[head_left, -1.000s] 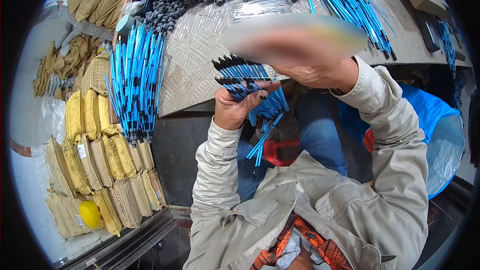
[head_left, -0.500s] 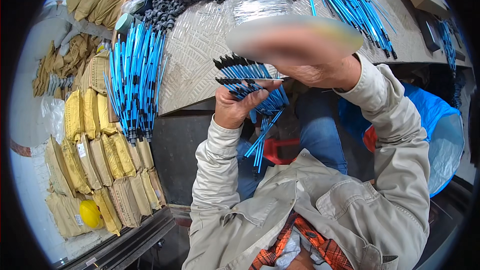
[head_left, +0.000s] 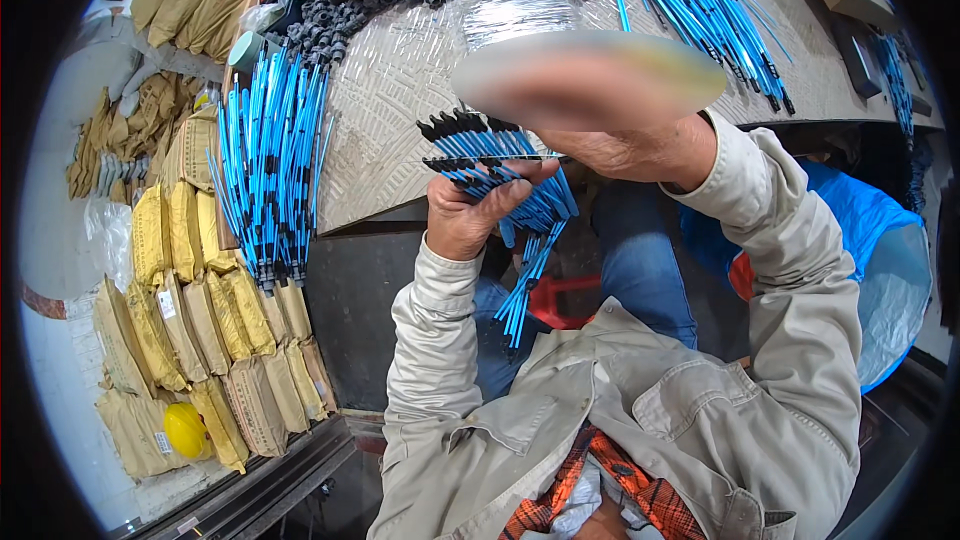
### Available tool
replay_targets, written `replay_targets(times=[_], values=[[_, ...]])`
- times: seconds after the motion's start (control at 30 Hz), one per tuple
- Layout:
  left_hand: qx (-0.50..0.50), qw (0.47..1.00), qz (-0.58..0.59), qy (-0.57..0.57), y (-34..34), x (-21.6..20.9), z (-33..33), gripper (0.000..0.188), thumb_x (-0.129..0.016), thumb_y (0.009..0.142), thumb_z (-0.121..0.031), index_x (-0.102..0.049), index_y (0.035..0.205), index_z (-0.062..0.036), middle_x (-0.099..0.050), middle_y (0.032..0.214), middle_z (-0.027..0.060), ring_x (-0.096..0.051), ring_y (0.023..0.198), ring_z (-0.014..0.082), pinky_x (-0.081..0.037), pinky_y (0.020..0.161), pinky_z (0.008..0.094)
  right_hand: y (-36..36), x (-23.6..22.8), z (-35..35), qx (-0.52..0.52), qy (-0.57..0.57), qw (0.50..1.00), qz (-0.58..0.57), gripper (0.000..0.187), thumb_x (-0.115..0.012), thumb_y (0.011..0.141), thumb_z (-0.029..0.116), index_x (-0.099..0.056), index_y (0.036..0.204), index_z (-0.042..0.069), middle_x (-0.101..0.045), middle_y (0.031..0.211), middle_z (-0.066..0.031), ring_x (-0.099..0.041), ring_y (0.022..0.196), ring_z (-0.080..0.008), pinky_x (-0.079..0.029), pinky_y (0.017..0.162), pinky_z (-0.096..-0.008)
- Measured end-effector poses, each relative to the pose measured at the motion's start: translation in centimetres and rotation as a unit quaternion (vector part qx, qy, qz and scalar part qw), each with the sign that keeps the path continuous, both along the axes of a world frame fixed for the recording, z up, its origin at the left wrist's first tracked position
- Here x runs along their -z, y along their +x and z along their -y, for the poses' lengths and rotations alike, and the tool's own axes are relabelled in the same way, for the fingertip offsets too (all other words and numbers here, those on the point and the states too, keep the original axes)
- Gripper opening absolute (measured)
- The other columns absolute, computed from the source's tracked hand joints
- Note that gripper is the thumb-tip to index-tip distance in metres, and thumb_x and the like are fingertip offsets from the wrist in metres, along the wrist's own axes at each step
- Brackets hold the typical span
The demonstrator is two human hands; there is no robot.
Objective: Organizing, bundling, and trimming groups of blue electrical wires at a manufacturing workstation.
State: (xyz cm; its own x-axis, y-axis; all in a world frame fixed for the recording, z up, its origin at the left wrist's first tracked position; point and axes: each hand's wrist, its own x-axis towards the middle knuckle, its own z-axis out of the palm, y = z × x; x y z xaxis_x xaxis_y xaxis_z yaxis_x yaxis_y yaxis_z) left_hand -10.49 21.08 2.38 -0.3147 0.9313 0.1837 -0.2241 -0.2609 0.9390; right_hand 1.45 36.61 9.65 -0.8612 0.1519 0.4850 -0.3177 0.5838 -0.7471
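My left hand (head_left: 462, 222) is closed around a fanned bundle of thin blue tubes (head_left: 545, 206) with black ends, just off the front edge of the table. The black ends line up at the upper left of the bundle, and several tubes hang below the hand. A thin pale strip or wire (head_left: 475, 159) lies across the bundle and reaches toward my right hand (head_left: 640, 150). That hand is to the right of the bundle, and a blurred oval patch covers its fingers, so their grip is hidden.
Loose blue tubes lie in piles on the table's left edge (head_left: 270, 170) and at its far right (head_left: 710, 20). Black fittings (head_left: 340, 20) are heaped at the back, beside a stack of silvery strips (head_left: 520, 15). Wrapped packages (head_left: 190, 320) stand at left; a blue bag (head_left: 870, 230) is at right.
The bundle and its black ends have shifted slightly to the left. The pale strip now looks thinner. My right hand has moved a little left; my left hand keeps its grip.
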Motion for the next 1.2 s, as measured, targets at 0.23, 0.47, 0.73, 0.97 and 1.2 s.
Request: replay_targets(times=[0.23, 0.47, 0.73, 0.97, 1.2], values=[[-0.022, 1.000, -0.022, 0.001, 0.4, -0.1, 0.1, 0.019, -0.066, 0.076, -0.004, -0.065, 0.093, 0.0037, -0.066, 0.085, 0.0172, -0.064, 0.078, 0.0239, -0.050, 0.075, 0.0287, 0.3, -1.4, 0.0, 0.017, 0.080, 0.996, 0.021, 0.018, -0.054, 0.075, -0.003, -0.059, 0.093, -0.002, -0.059, 0.076, -0.0070, -0.039, 0.048, -0.0137, -0.033, 0.044, -0.0259], [-0.031, 0.999, -0.009, 0.002, 0.6, -0.3, 0.0, 0.020, -0.067, 0.075, -0.004, -0.065, 0.093, 0.0036, -0.066, 0.084, 0.0162, -0.063, 0.074, 0.0213, -0.050, 0.072, 0.0270, -0.1, -0.6, 0.1, 0.010, 0.076, 0.997, -0.006, 0.018, -0.054, 0.074, -0.004, -0.059, 0.091, -0.001, -0.058, 0.073, -0.0062, -0.038, 0.047, -0.0142, -0.032, 0.044, -0.0263], [-0.031, 0.999, 0.016, 0.010, 0.8, -0.5, 0.0, 0.019, -0.067, 0.075, -0.003, -0.066, 0.092, 0.0031, -0.067, 0.085, 0.0137, -0.061, 0.073, 0.0175, -0.047, 0.071, 0.0240, -0.6, 0.4, 1.2, 0.077, 0.063, 0.992, -0.081, 0.017, -0.056, 0.074, -0.004, -0.060, 0.090, 0.000, -0.057, 0.070, -0.0052, -0.038, 0.047, -0.0134, -0.031, 0.044, -0.0259], [-0.055, 0.998, -0.012, -0.009, 0.4, 0.5, 0.5, 0.019, -0.068, 0.074, -0.004, -0.066, 0.092, 0.0022, -0.067, 0.087, 0.0151, -0.062, 0.075, 0.0184, -0.048, 0.074, 0.0249, -0.6, -0.2, 0.9, 0.056, 0.072, 0.992, -0.085, 0.017, -0.057, 0.075, -0.003, -0.060, 0.091, 0.000, -0.055, 0.067, -0.0045, -0.038, 0.047, -0.0112, -0.030, 0.043, -0.0243], [0.022, 0.999, -0.029, 0.014, 0.4, -0.2, 0.0, 0.021, -0.066, 0.074, -0.002, -0.064, 0.095, 0.0026, -0.066, 0.092, 0.0174, -0.065, 0.081, 0.0215, -0.050, 0.079, 0.0285, -0.9, -1.3, -0.6, -0.058, 0.006, 0.997, 0.059, 0.019, -0.056, 0.080, -0.001, -0.061, 0.098, 0.000, -0.054, 0.066, -0.0042, -0.038, 0.048, -0.0080, -0.029, 0.041, -0.0227]])
